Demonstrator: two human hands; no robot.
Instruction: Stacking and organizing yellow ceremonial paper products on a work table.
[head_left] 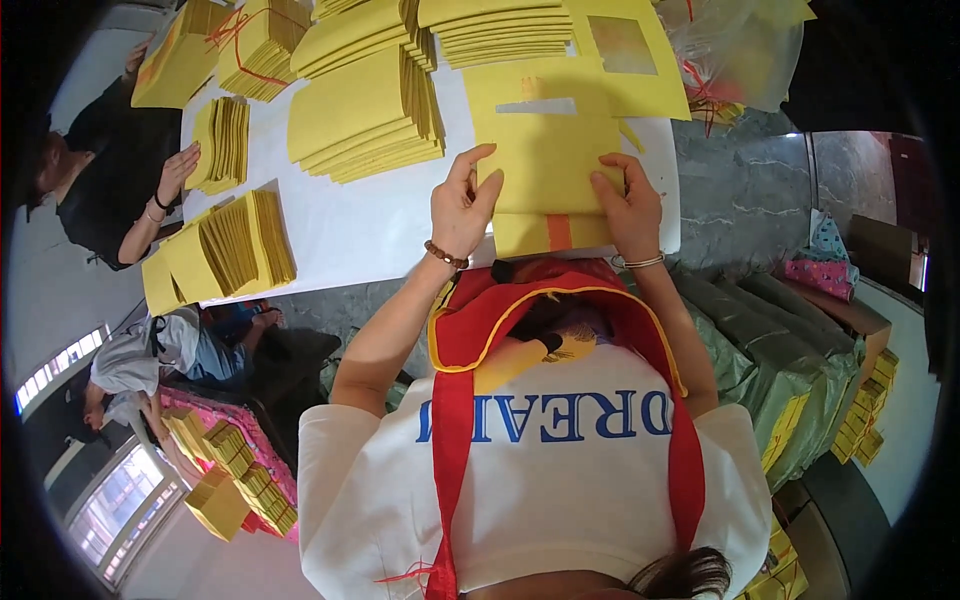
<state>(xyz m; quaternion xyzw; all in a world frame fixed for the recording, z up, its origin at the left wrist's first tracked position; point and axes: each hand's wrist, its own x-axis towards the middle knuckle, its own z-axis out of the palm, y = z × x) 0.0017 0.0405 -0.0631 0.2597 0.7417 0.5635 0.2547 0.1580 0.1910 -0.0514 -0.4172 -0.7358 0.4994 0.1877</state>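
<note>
In front of me at the table's near edge lies a folded yellow paper point(550, 170), with an orange-red mark on its lower strip. My left hand point(465, 205) grips its left edge, thumb and forefinger curled in and slightly apart. On the opposite edge, my right hand point(630, 205) holds the same paper with thumb and bent fingers. Just beyond it, a yellow sheet with a narrow light slot point(537, 105) lies partly under it. Farther right is a yellow sheet with a square cutout point(650, 85).
Stacks of folded yellow paper point(365, 115) cover the white table point(340, 215). A clear plastic bag point(740, 45) sits at the far right. At the left, a co-worker's hand point(178, 170) touches a small stack. Green-wrapped bundles point(770, 350) stand right; another person point(170, 345) sits lower left.
</note>
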